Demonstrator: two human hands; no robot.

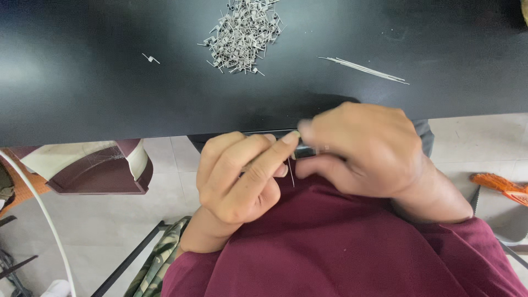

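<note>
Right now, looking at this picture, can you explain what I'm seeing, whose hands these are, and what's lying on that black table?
There is no machine: a head-worn camera looks down at the person's own two hands. The left hand and right hand meet at the edge of the black table, pinching a thin wire and a small dark tool that is mostly hidden. On the table lie a pile of small wound wire coils, one stray coil and a bundle of straight wire pieces. The maroon sleeves belong to the person.
</note>
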